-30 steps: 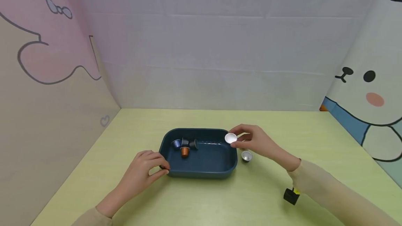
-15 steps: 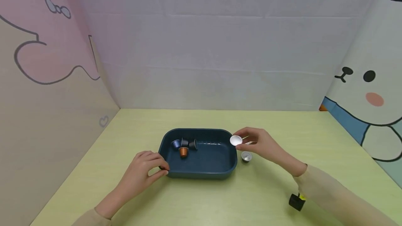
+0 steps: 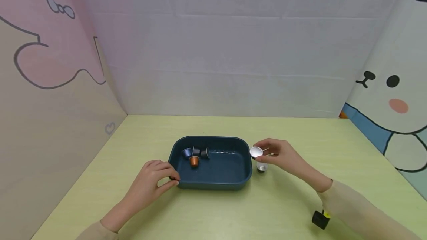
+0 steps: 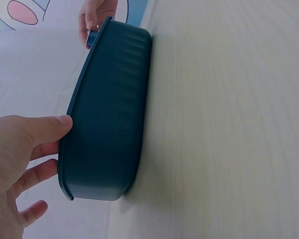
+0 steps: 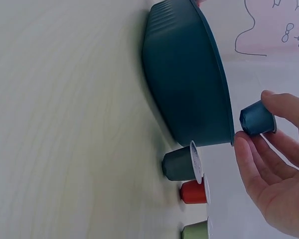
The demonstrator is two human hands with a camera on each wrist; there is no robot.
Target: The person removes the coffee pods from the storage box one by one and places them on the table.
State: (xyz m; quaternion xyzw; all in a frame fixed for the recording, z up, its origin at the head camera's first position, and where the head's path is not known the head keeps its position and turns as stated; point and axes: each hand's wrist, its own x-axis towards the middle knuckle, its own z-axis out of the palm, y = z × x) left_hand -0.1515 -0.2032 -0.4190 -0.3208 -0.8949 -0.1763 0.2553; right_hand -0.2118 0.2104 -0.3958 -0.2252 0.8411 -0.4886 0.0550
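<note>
My left hand pinches the near left rim of a dark blue-green plastic basin; in the left wrist view the thumb lies on its outer wall. My right hand holds a blue coffee capsule between thumb and fingers. Its white lid faces up toward me in the head view, just outside the basin's right rim. Inside the basin, toward the left, lie an orange capsule, a blue capsule and two dark capsules. Close below the right hand, a dark grey-green capsule stands on the table.
Beside the grey-green capsule stand a red capsule and a light green capsule, seen in the right wrist view. A small black block hangs at the right sleeve. Printed cloth walls enclose the pale yellow-green table.
My right hand has moved right and slightly nearer, carrying the blue capsule from over the basin's right rim to just outside it. The left hand stays at the rim.
</note>
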